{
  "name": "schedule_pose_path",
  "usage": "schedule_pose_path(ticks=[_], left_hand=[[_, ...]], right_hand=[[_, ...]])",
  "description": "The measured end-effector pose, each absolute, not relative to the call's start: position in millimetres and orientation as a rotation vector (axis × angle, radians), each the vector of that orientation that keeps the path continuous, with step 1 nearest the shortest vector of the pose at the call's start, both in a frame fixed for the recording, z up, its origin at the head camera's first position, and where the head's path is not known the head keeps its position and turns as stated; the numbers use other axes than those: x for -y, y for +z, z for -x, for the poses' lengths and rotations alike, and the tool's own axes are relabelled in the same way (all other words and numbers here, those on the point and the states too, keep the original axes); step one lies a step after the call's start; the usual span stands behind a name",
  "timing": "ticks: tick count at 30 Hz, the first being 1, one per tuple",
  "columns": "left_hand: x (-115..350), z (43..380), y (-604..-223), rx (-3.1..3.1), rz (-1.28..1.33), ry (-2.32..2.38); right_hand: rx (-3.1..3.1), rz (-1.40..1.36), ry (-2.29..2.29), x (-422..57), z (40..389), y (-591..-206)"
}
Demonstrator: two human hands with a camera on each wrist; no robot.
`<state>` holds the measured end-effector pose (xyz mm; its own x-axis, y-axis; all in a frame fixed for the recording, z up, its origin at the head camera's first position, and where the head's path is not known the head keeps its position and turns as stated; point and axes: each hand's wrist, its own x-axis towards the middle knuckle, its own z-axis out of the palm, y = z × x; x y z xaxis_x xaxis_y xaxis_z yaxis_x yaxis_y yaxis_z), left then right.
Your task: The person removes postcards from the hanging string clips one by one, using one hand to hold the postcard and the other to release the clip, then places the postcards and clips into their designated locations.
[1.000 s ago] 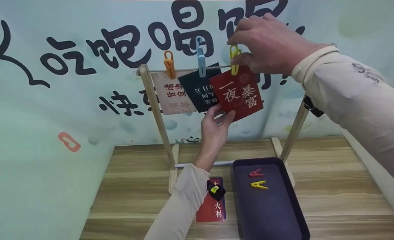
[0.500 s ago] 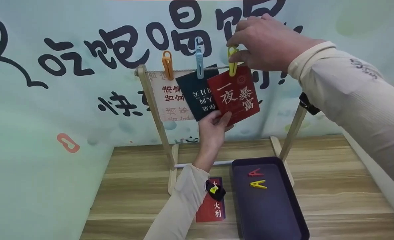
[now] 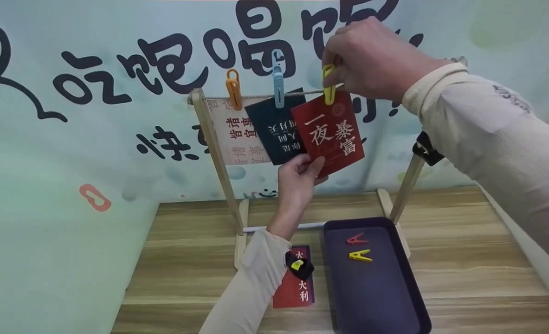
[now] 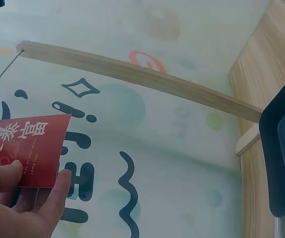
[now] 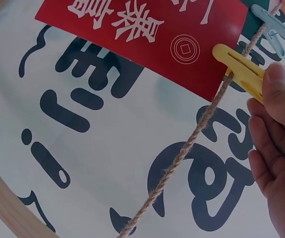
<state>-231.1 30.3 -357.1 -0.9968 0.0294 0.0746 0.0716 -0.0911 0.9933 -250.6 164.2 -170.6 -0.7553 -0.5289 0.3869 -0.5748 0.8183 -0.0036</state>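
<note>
A red card (image 3: 328,134) with white characters hangs at the rope's right part, tilted, its upper edge under a yellow clothespin (image 3: 329,88). My left hand (image 3: 296,180) pinches the card's lower left corner, thumb in front and fingers behind. My right hand (image 3: 371,58) holds the clothespin's upper end between thumb and fingers. In the right wrist view the clothespin (image 5: 239,69) sits across the rope (image 5: 182,153) and the card's edge. Left of it hang a dark green card (image 3: 274,130) under a blue clothespin (image 3: 278,86) and a pale card (image 3: 237,134) under an orange clothespin (image 3: 233,89).
The rope runs from a wooden frame (image 3: 218,162) standing on the wood-grain table (image 3: 186,250). A dark tray (image 3: 376,297) holds a red clothespin (image 3: 357,239) and a yellow one. A red card (image 3: 290,294) overlaps another beneath my left forearm. Printed cloth (image 3: 61,185) stands behind.
The right fingers have drawn closer together at the clothespin's top. The hanging cards dipped slightly and rose again. The left hand keeps its pinch on the red card.
</note>
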Motion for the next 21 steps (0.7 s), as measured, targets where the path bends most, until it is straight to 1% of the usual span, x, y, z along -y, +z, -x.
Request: schedule_pose_path(ticks=[10,21], left_hand=[[-27.5,227.5,-358.3,2.090,0.131,-2.322],[-23.4,224.1,-365.1,2.133,0.143,-2.307]], right_hand=[[2.556,-0.790,0.301,-169.7,250.8,-169.2],[2.447,-0.668,0.454,-187.6,247.6,-175.9]])
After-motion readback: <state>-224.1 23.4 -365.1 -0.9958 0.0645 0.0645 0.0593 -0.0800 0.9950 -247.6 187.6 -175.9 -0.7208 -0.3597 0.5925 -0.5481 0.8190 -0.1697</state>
